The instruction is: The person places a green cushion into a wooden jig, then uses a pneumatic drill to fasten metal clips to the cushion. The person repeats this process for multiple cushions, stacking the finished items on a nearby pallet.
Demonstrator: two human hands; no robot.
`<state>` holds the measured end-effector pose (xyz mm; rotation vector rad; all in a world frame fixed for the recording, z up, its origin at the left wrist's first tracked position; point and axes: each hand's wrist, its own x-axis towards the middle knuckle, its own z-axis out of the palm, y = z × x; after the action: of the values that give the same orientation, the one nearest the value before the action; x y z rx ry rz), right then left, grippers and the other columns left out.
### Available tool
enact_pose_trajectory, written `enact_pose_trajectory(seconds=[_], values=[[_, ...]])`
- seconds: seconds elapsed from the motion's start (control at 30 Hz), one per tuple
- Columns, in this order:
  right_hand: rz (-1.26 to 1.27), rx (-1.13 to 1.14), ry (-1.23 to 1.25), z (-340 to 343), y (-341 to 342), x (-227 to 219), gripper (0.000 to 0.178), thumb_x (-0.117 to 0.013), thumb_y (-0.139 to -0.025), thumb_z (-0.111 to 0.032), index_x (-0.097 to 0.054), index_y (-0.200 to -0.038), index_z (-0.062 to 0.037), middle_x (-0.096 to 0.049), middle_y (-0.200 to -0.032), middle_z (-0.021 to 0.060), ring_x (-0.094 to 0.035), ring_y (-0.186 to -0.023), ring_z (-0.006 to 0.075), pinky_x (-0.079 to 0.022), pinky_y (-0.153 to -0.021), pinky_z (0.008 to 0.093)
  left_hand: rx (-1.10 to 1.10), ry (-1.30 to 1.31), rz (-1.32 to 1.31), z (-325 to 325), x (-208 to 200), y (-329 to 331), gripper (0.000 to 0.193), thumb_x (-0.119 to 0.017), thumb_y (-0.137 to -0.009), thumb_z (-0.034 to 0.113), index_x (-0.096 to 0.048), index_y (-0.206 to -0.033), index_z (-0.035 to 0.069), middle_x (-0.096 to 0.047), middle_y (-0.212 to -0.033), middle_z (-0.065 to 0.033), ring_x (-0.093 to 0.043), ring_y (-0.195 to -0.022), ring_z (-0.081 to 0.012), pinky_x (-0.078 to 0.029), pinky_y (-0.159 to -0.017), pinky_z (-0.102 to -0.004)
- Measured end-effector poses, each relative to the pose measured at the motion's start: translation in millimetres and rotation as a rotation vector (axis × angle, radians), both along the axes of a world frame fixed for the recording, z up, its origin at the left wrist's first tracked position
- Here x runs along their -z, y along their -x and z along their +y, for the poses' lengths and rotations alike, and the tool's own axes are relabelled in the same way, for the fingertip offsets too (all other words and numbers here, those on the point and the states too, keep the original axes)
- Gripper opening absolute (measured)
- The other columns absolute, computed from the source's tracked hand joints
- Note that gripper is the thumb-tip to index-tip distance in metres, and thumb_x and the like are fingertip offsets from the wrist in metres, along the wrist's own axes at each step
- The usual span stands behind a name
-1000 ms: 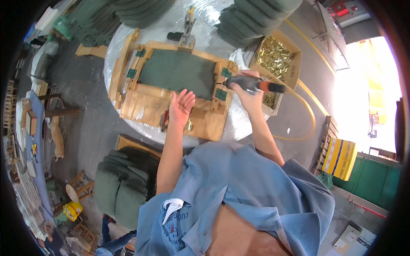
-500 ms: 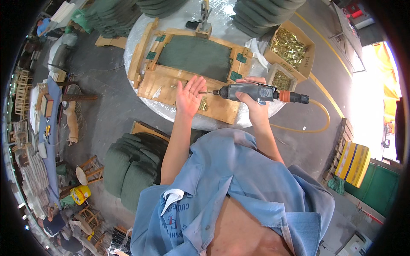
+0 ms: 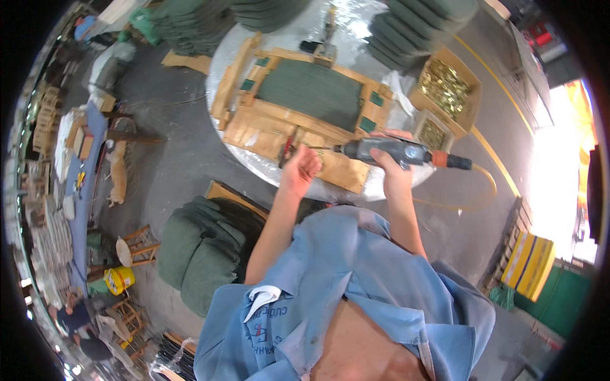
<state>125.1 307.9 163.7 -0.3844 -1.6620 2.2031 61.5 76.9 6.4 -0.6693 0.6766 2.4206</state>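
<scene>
My right hand is wrapped round a grey air drill with an orange ring and a yellow hose at its rear. Its thin bit points left, close to the fingertips of my left hand. That hand is palm up with curled fingers; whatever lies in them is too small to tell. Beside it, a red and dark object of unclear kind is at the wooden board. Beyond the hands, a dark green pad lies in a wooden frame jig with green corner patches.
A round table wrapped in clear film bears the jig and stacks of green pads. At right are a carton of brass-coloured fittings and a smaller box of them. A metal clamp stands at the jig's far edge. More green pads stand lower left.
The fingers of my left hand have curled from a spread palm. The red and dark object now shows beside it. The whole view has shifted, moving the table slightly right and down.
</scene>
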Motion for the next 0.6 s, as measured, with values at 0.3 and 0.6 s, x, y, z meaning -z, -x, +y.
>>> enact_pose_trajectory(seconds=[0.3,0.6], values=[[-0.020,-0.026,0.080,-7,-13,18,0.056,-0.074,-0.091,-0.003,-0.051,-0.141,-0.0103,-0.067,-0.131,0.0197,-0.073,-0.114,0.0310,-0.069,-0.082,0.0419,0.003,-0.044,0.121,-9,12,-18,0.017,-0.074,-0.104,0.022,-0.069,-0.109,0.007,-0.077,-0.101,-0.0077,-0.078,-0.093,-0.0190,-0.068,-0.083,-0.0337],[-0.075,-0.157,0.076,-11,-8,7,0.054,-0.074,-0.090,-0.006,-0.051,-0.139,-0.0107,-0.068,-0.127,0.0165,-0.074,-0.110,0.0283,-0.069,-0.073,0.0390,0.147,0.171,0.252,-38,4,-28,0.018,-0.074,-0.104,0.019,-0.069,-0.113,0.004,-0.075,-0.101,-0.0078,-0.076,-0.090,-0.0181,-0.065,-0.083,-0.0320]])
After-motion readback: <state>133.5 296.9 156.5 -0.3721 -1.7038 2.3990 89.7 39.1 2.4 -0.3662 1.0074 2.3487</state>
